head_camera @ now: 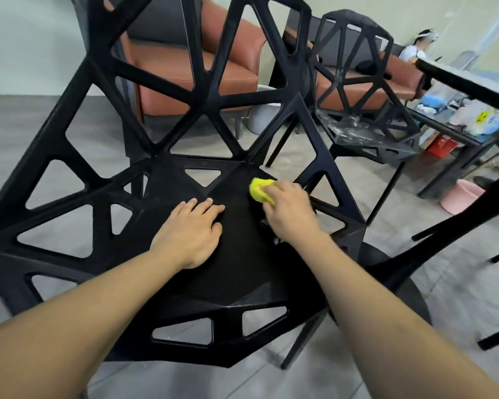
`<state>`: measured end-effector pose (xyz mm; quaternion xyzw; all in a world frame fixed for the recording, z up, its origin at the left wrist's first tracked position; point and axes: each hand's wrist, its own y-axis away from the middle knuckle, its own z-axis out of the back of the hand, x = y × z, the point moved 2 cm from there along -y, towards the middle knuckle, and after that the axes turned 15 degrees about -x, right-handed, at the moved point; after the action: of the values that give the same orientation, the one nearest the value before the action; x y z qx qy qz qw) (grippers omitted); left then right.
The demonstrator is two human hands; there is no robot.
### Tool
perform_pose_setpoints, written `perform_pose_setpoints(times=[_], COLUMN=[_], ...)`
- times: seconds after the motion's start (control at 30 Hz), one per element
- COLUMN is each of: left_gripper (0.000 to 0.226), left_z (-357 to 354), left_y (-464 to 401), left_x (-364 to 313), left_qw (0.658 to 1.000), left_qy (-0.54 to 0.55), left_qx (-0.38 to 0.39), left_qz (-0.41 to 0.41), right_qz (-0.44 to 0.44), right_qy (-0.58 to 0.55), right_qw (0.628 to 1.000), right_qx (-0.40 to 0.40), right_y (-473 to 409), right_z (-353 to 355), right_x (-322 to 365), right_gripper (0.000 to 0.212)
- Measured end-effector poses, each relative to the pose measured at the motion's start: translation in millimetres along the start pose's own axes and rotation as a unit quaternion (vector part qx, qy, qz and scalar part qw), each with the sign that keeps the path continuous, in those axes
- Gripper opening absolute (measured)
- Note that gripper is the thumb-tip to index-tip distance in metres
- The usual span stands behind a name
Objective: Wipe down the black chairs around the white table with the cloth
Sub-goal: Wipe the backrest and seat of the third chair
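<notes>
A crumpled yellow cloth (pixel 260 190) sits on the matte black seat of a chair (pixel 236 272), near its back right. The right hand (pixel 290 213) presses it, fingers curled over it. The left hand (pixel 192 233) lies flat on the seat, fingers straight. The chair is angular, pierced by triangular holes. Grey floor (pixel 455 283) tiles lie beneath; a second chair (pixel 366 110) stands beyond.

Near black chair (pixel 242 272): matt moulded plastic, faintly grainy; yellow cloth (pixel 260 191): soft fabric; far armchair (pixel 213 67): smooth brown leather-like upholstery; floor (pixel 444 283): matt grey tile.
</notes>
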<state>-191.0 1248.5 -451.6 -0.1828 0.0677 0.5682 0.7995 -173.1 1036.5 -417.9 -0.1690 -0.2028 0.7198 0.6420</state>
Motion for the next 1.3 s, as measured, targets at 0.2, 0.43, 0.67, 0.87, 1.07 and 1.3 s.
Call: perform_pose_setpoints(times=[0.2, 0.43, 0.67, 0.87, 1.07, 1.3], left_gripper=[0.049, 0.054, 0.054, 0.055, 0.054, 0.054], left_z=[8.5, 11.2, 5.7, 4.7, 4.6, -11.9], left_y=[-1.7, 0.5, -2.8, -2.6, -6.5, -33.6], left_x=[1.6, -3.9, -1.8, 0.8, -6.7, -36.0], left_qw=[0.993, 0.996, 0.998, 0.999, 0.999, 0.998], left_qy=[0.089, 0.06, 0.036, 0.031, -0.045, -0.017], left_qx=[-0.055, -0.029, -0.025, -0.02, -0.02, 0.003], left_qz=[0.06, 0.057, 0.042, 0.04, -0.005, -0.059], right_qz=[0.029, -0.053, 0.037, -0.025, -0.211, -0.175], right_qy=[-0.136, 0.003, -0.177, 0.026, -0.154, -0.123], right_qw=[0.989, 0.997, 0.982, 0.974, 0.889, 0.976], right_qx=[0.041, -0.06, -0.059, -0.222, -0.375, -0.047], right_y=[21.9, 55.2, 108.4, 128.1, 87.7, 44.6], right_z=[-8.1, 39.4, 65.9, 85.5, 113.7, 74.0], right_x=[86.0, -11.2, 8.3, -89.7, -82.8, -100.3], right_gripper=[0.032, 0.03, 0.031, 0.033, 0.035, 0.076])
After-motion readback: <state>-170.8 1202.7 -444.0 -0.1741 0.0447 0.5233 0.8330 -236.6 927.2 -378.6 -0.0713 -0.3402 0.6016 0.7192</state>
